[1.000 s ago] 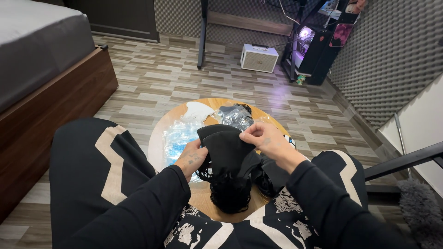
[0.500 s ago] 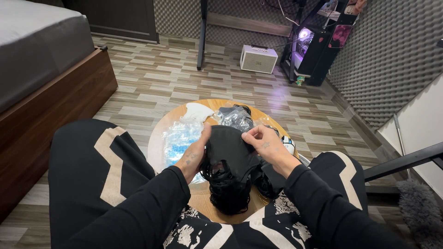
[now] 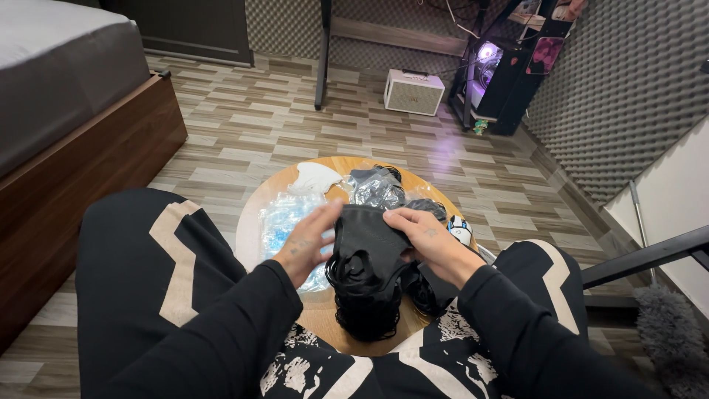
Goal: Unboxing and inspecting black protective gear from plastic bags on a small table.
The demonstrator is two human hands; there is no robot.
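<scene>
Over a small round wooden table [image 3: 255, 222] between my knees I hold a black face mask [image 3: 367, 235]. My left hand [image 3: 306, 240] presses flat against its left side with the fingers spread. My right hand [image 3: 422, 235] grips its upper right edge. Black ear loops hang from the mask over a heap of more black masks [image 3: 365, 314] on the table's near side.
Clear plastic packets [image 3: 284, 218], a white mask [image 3: 314, 177] and a shiny crumpled wrapper [image 3: 377, 188] lie on the table's far half. A bed [image 3: 66, 96] stands left, a white speaker box [image 3: 413, 90] and a lit computer tower [image 3: 487, 66] ahead, a chair arm [image 3: 650, 255] right.
Both hands have drawn in on the mask; the left hand rose and flattened against its side, and the right hand dropped from the top edge to the right edge.
</scene>
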